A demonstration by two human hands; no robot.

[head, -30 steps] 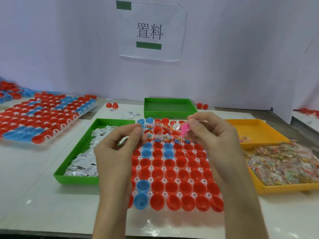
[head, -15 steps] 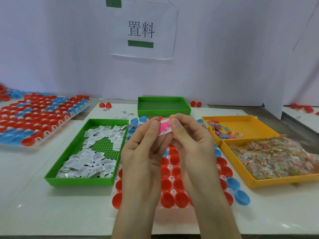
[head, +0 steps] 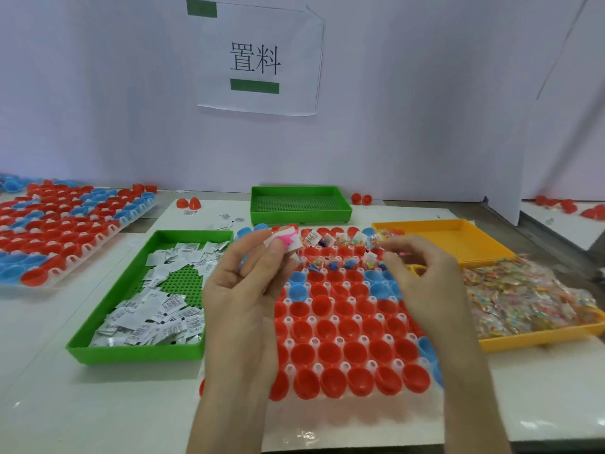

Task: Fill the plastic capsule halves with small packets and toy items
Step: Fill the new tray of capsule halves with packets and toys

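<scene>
Forearms come up from the bottom edge, both hands raised over the capsule rack [head: 343,326] on the white surface [head: 98,404]. Left hand [head: 242,290]: palm toward camera, fingers curled up, thumb and fingertips clamped on a small pink-and-white packet [head: 288,241] held above the rack's far-left corner. Right hand [head: 425,280]: back of hand outward, fingers curled loosely inward; cannot tell whether that grip is together on anything, fingertips face away. Something yellow [head: 415,268] shows just past its fingers, too blurred to identify. Rack holds red capsule halves [head: 334,355] open side up, a few blue capsule halves [head: 298,288] mixed in; near rows look bare inside, the far two rows already carry packets and small toy bits [head: 340,257]. Left of rack: green tray [head: 108,352] with white printed sachets [head: 157,312], print too small to read. Right of rack: yellow tray [head: 540,339] heaped with clear bags of coloured pieces; behind it a second yellow tray [head: 458,237], mostly bare. Far centre: another green tray [head: 299,204], mesh floor. Far left: second rack [head: 59,231] of red and blue halves. Loose red halves [head: 188,203] lie near the back wall. Paper sign [head: 258,57] taped to the wall reads "置料", green bars above and below.
</scene>
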